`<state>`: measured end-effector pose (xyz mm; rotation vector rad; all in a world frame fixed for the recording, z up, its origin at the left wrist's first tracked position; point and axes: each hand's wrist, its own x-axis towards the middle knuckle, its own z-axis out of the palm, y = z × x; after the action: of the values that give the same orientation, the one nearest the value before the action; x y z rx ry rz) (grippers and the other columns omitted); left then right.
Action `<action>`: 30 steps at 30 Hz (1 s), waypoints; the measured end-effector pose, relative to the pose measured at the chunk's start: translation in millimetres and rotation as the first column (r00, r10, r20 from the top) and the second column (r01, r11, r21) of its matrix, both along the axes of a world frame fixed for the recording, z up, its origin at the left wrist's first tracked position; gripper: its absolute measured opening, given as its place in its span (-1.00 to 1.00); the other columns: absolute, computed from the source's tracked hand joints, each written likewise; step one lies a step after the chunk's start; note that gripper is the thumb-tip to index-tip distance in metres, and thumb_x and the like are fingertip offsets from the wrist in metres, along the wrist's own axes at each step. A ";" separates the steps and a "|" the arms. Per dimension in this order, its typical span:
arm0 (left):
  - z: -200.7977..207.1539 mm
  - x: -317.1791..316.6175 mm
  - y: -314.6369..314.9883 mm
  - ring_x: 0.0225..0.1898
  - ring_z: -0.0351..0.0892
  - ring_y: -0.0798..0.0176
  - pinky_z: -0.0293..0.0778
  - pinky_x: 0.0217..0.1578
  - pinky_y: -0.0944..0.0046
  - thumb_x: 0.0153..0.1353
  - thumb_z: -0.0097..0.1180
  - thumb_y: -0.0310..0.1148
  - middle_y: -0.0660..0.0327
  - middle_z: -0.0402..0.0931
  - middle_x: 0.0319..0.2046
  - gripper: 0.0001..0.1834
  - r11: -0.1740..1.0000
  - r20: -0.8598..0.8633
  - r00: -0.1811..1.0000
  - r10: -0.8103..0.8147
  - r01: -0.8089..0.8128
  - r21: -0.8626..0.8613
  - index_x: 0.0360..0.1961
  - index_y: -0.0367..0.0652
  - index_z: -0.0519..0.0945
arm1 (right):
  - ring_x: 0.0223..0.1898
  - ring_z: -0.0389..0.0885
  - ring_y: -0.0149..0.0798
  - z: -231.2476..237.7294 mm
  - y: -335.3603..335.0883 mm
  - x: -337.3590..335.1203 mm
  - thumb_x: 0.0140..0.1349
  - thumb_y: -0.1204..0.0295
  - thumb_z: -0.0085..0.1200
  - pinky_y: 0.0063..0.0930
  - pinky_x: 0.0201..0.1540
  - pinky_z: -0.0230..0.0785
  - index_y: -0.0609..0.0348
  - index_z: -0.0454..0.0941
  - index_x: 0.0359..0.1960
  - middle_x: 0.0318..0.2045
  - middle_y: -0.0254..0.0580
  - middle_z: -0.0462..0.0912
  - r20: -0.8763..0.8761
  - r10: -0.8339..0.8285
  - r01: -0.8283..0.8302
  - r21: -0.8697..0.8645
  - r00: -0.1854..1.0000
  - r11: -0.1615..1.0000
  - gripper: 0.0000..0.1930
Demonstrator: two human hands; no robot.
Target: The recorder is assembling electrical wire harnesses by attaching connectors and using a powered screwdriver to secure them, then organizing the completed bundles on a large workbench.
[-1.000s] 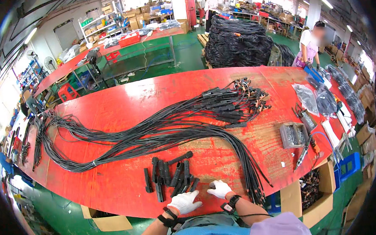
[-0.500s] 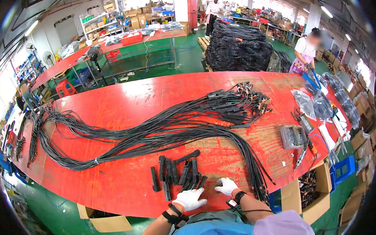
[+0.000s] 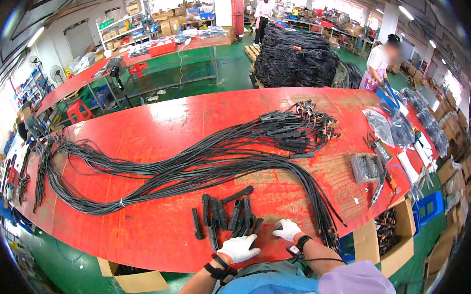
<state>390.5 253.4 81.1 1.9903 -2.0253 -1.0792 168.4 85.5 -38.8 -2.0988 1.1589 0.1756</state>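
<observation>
My left hand (image 3: 240, 248), in a white glove, lies at the near table edge with thumb and fingers apart. Its fingertips reach the near end of a loose pile of black plastic handle-like pieces (image 3: 218, 214). To its right, my right hand (image 3: 286, 229), gloved too, rests on the table with fingers curled inward. Something dark shows at its fingertips, too small to name. Just right of that hand hang the ends of a long bundle of black cables (image 3: 307, 191). Another bundle end with black connectors (image 3: 285, 128) lies farther back.
The red table (image 3: 160, 231) carries a clear bin of small metal parts (image 3: 365, 168) and pliers (image 3: 377, 193) at right. Open cardboard boxes (image 3: 406, 244) stand below the near edge. A co-worker (image 3: 377, 65) stands at the far right; a cable heap (image 3: 295, 58) rises behind the table.
Both hands stay nearly in place, the right shifting very slightly right. The view tilts a little. The co-worker at the far right has moved their arms slightly.
</observation>
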 end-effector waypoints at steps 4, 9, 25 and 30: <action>4.0 -0.2 0.7 0.06 0.55 -0.18 0.47 0.05 -0.07 0.27 -0.05 0.17 -0.12 0.52 0.09 -0.27 1.000 0.002 1.000 -0.010 0.010 0.003 0.30 -0.12 0.34 | 0.07 0.55 0.03 -0.6 0.2 0.4 0.04 -0.01 0.23 -0.21 0.18 0.39 0.11 0.67 -0.10 -0.04 0.05 0.64 0.017 0.001 -0.001 0.011 1.000 1.000 -0.49; 9.8 0.2 0.4 0.08 0.54 -0.20 0.47 0.09 -0.01 0.26 -0.08 0.22 -0.14 0.49 0.13 -0.21 0.997 0.024 0.999 -0.030 0.028 0.066 0.36 -0.10 0.30 | 0.07 0.55 0.00 15.4 4.5 4.8 0.03 0.02 0.22 -0.21 0.16 0.39 0.08 0.68 -0.13 -0.09 0.00 0.67 0.048 -0.006 0.006 -0.005 0.999 1.000 -0.53; 19.7 3.5 9.2 0.08 0.55 -0.17 0.46 0.08 -0.04 0.27 -0.04 0.17 -0.08 0.53 0.10 -0.28 0.998 0.043 0.999 -0.019 0.017 0.053 0.30 -0.11 0.34 | 0.03 0.56 0.02 -2.6 7.1 0.6 0.03 -0.01 0.24 -0.20 0.14 0.40 0.06 0.66 -0.16 -0.13 0.00 0.66 0.086 -0.043 0.045 -0.022 0.995 0.999 -0.54; 27.9 10.6 9.9 0.08 0.55 -0.16 0.46 0.08 -0.03 0.25 -0.03 0.18 -0.07 0.53 0.11 -0.25 0.996 0.064 0.997 0.041 -0.046 0.074 0.31 -0.12 0.34 | 0.04 0.56 0.05 -10.8 7.8 1.4 0.04 0.04 0.24 -0.19 0.14 0.42 -0.01 0.66 -0.10 -0.05 0.04 0.60 0.075 -0.048 0.050 -0.028 0.996 0.998 -0.56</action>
<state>401.2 263.3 109.0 2.1202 -1.9892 -1.1139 169.8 93.4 -49.6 -2.0823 1.1738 0.0568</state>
